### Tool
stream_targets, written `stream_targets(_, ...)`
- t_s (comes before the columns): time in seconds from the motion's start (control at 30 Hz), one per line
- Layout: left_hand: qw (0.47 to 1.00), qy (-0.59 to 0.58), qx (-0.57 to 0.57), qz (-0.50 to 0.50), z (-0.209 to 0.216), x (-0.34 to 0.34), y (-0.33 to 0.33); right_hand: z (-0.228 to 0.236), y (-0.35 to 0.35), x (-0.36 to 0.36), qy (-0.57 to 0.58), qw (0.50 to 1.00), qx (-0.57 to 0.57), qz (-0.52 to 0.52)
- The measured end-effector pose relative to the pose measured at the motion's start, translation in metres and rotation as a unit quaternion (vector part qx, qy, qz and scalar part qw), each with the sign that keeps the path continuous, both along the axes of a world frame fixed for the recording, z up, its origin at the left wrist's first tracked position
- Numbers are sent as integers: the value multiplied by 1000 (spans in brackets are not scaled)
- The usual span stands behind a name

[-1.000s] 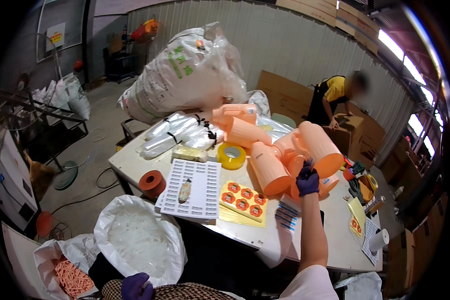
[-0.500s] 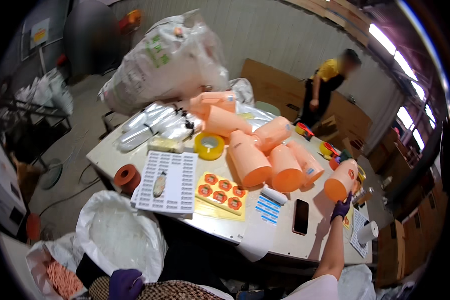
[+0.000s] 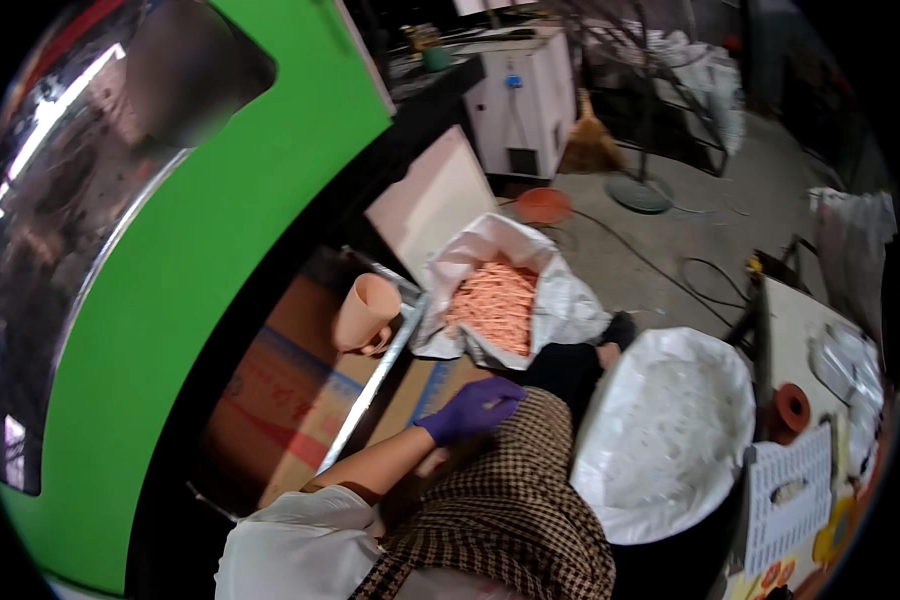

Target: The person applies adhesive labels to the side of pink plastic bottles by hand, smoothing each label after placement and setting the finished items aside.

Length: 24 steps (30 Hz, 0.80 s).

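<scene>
My left hand (image 3: 473, 410), in a purple glove, lies over the checked apron (image 3: 500, 490) on my lap. Its fingers are curled together, and a small pale spot shows among them; I cannot make out whether anything is held. Beyond it, to the left, a peach plastic jug (image 3: 366, 308) with a handle leans, mouth up, by the metal rail (image 3: 375, 375) of the green machine (image 3: 260, 130). Nearest beyond the hand is a white sack (image 3: 560, 300) holding peach-coloured plastic scraps (image 3: 498, 305). My right hand is out of view.
Cardboard (image 3: 280, 400) lies inside the machine opening. A large white lined bag (image 3: 660, 440) stands to the right of my lap, beside the table (image 3: 780, 310) with a brown-red roll (image 3: 792, 405) and a printed sheet (image 3: 790, 490). A cable (image 3: 650, 265) crosses the floor.
My view has swung left from the table of peach jugs to the green machine. My right hand, earlier at a jug on the table, has left view; my left hand stays at my lap.
</scene>
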<state>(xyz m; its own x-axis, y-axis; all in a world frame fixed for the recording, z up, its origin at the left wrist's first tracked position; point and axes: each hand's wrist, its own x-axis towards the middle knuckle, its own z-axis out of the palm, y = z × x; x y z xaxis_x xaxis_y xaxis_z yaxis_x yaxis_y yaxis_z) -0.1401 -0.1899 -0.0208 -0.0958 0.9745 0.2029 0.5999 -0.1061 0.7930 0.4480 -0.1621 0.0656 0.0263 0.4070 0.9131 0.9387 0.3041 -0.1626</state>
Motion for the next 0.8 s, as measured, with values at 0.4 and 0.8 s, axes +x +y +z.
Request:
stream_targets(0.4, 840, 391, -2, 376, -93, -265, -154, -18, 44, -100, 186, 927, -221, 240)
stream_targets(0.8, 672, 530, -495, 150, -82, -292, -19, 6, 4, -129, 350, 810, -353, 310)
